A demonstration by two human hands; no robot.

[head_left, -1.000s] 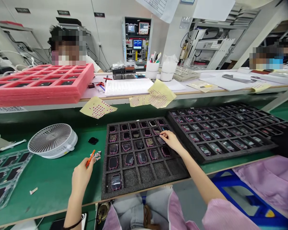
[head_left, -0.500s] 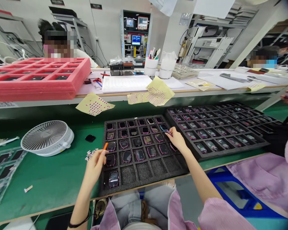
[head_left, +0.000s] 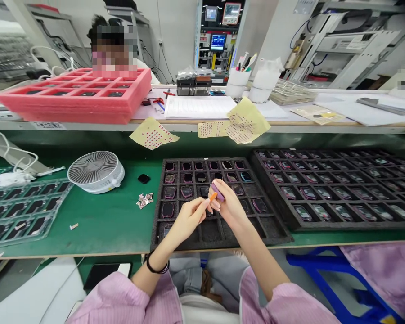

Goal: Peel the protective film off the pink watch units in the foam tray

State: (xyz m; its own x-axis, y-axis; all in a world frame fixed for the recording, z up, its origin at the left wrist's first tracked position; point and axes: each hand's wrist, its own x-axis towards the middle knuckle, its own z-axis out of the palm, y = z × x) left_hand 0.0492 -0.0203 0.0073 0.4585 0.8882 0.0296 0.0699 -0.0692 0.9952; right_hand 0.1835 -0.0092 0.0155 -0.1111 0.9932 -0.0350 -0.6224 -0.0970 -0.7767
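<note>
My left hand (head_left: 191, 218) pinches a small orange tool (head_left: 213, 196), its tip against a purple-edged watch case (head_left: 218, 191). That case is held on edge in the fingers of my right hand (head_left: 230, 204). Both hands are close together above a black foam tray (head_left: 202, 234). Its compartments hold rows of dark-screened watch cases, and some near the front edge are bare. My fingers hide part of the tray's middle.
A white fan (head_left: 96, 173), a clear tray of dark parts (head_left: 27, 211) and small scraps (head_left: 144, 200) lie left. Another foam tray (head_left: 324, 220) of watches stands right. A red foam tray (head_left: 77, 105) is on the shelf; a person sits behind it.
The view has swung left. My right hand has lifted the purple watch case from the tray and moved inward. My left hand has brought the orange tool across to it.
</note>
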